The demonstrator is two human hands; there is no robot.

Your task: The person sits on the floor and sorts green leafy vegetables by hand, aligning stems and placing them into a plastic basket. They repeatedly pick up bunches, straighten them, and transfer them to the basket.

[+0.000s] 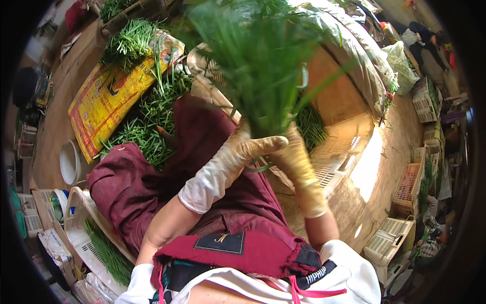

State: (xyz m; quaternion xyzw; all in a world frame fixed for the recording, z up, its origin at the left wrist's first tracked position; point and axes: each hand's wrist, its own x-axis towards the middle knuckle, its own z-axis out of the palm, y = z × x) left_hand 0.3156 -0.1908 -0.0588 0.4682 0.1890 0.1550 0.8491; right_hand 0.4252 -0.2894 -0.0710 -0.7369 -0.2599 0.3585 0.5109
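A thick bunch of long flat green leaves, like garlic chives (pixel 262 83), stands upright and blurred before my lap. My left hand (pixel 243 152), in a soiled whitish glove, closes around its lower end from the left, thumb across the front. From the right, my right hand (pixel 294 163), in a yellow-stained glove, presses against the same end. A few leaf ends poke out below the palms. Beyond my knees, loose green leaves (pixel 152 125) lie heaped beside a yellow printed woven sack (pixel 114 98), with another leafy pile (pixel 131 41) on its top end.
A plastic crate (pixel 341 163) is right of my hands, near more leaves (pixel 311 125). At lower left a white basket (pixel 78 235) holds greens (pixel 108 250); a white bucket (pixel 70 163) lies above it. Crates (pixel 389 235) line the right side, near a person (pixel 431 243).
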